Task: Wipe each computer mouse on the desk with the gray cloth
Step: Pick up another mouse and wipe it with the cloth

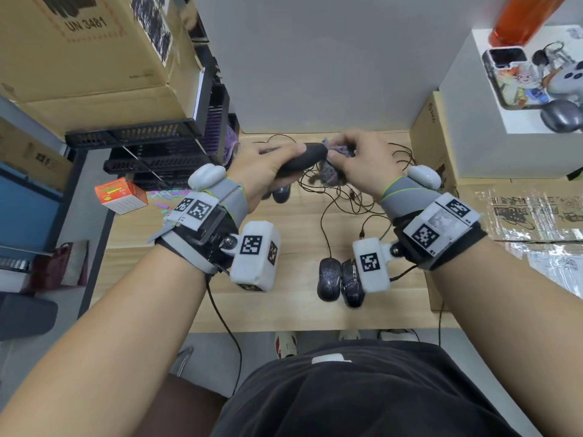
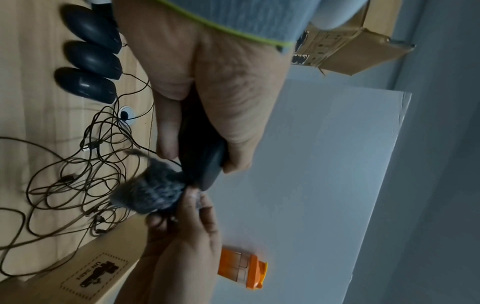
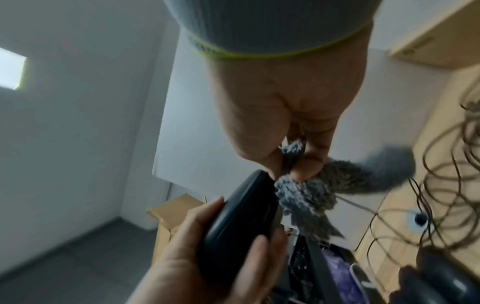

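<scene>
a black computer mouse [image 1: 299, 160] is held above the wooden desk [image 1: 284, 310] at upper centre, gripped by the left hand [image 1: 265, 171]. the right hand [image 1: 356, 165] pinches the gray cloth [image 3: 303, 197] against its front end. 2 speckled mice [image 1: 340, 279] lie lower down.

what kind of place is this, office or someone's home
Probably an office or workshop storeroom, though I can't be sure: a wooden desk strewn with several wired mice, stacked cardboard shipping boxes, and black plastic trays beside it.
</scene>
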Demonstrator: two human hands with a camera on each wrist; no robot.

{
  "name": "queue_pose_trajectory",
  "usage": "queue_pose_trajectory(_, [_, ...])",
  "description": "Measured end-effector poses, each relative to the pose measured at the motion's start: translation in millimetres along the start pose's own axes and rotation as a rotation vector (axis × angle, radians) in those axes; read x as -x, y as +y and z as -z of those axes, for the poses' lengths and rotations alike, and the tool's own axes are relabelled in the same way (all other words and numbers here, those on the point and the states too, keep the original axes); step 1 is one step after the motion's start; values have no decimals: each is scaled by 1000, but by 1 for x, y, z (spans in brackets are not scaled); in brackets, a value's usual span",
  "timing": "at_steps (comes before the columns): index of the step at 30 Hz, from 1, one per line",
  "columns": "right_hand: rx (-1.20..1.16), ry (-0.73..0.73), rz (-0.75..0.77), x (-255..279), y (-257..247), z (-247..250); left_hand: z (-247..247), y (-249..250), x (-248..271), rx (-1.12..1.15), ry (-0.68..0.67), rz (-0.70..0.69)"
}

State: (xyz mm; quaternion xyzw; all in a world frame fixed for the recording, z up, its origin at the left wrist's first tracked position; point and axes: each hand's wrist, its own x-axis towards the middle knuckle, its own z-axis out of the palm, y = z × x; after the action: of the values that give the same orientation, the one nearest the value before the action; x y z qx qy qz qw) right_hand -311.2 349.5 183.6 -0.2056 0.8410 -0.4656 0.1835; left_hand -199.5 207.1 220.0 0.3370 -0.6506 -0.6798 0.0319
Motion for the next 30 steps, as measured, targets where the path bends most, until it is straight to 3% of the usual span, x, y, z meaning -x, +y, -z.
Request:
queue_pose_trajectory(3, [-253, 75, 6, 3, -5, -7, -9, -5, -1, 29, -32, 96])
queue_pose_trajectory(7, [-197, 78, 183, 8, -16, -8, -12, -5, 0, 123, -8, 154])
queue_pose_trajectory(12, [82, -294, 417, 24, -30, -6, -7, -2, -4, 125, 46, 154])
queue_pose_trajectory(14, [69, -286, 372, 21, -29, -1, -4, -3, -3, 112, 27, 154])
queue_pose_trajectory(17, [-54, -1, 268, 12, -26, 2, -6, -3, -1, 151, 22, 164])
queue_pose_trajectory(19, [-34, 68, 342, 13, -28, 0, -11, -3, 0, 163, 26, 161])
queue_pose_trajectory(22, [90, -146, 527, 23, -34, -6, -14, -4, -2, 129, 52, 140])
queue_pose_trajectory(25, [125, -350, 467, 19, -27, 0, -12, -3, -1, 117, 65, 137])
queue_pose_trajectory(27, [99, -293, 362, 13, -16, 5, -11, -1, 1, 190, 69, 159])
queue_pose_trajectory(30, [53, -158, 346, 13, -7, 7, -12, 0, 2, 279, 73, 185])
